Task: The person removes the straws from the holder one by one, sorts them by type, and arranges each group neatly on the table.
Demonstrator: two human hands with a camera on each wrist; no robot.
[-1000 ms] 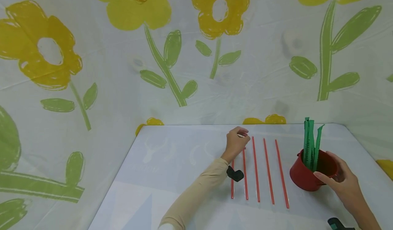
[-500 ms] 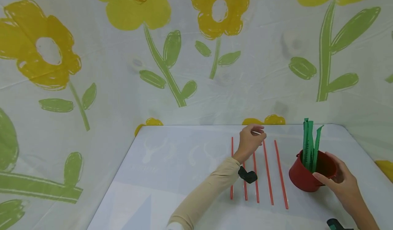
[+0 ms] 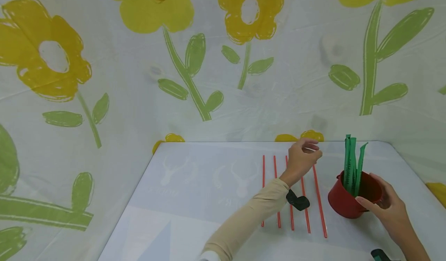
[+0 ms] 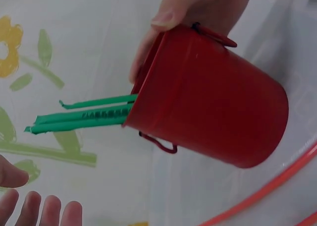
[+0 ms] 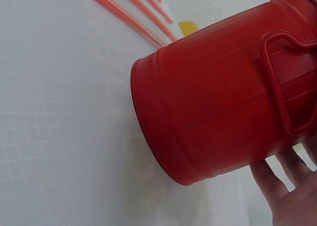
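Note:
My left hand [image 3: 302,158] hovers over the far ends of a row of several thin red straws [image 3: 319,203]. In the left wrist view its fingers [image 4: 32,206] are relaxed, with nothing between them and the thumb. To the right stands a small red metal bucket [image 3: 343,201] with wire-like side handles. Slim green-wrapped sticks [image 3: 347,168], one printed with dark lettering, poke up out of it. My right hand [image 3: 391,206] holds the bucket by its right side, thumb at the rim; in the right wrist view its fingers [image 5: 267,181] lie along the wall.
The straws lie roughly parallel on a white table [image 3: 181,199] with faint printed shapes. A pale curtain [image 3: 139,98] with yellow flowers hangs behind and to the left. My left forearm's beige sleeve [image 3: 247,212] crosses the table's front and covers part of the straws.
My left hand has moved rightward along the far ends of the straws, from the left part of the row toward the rightmost ones. The right hand and the bucket have stayed put.

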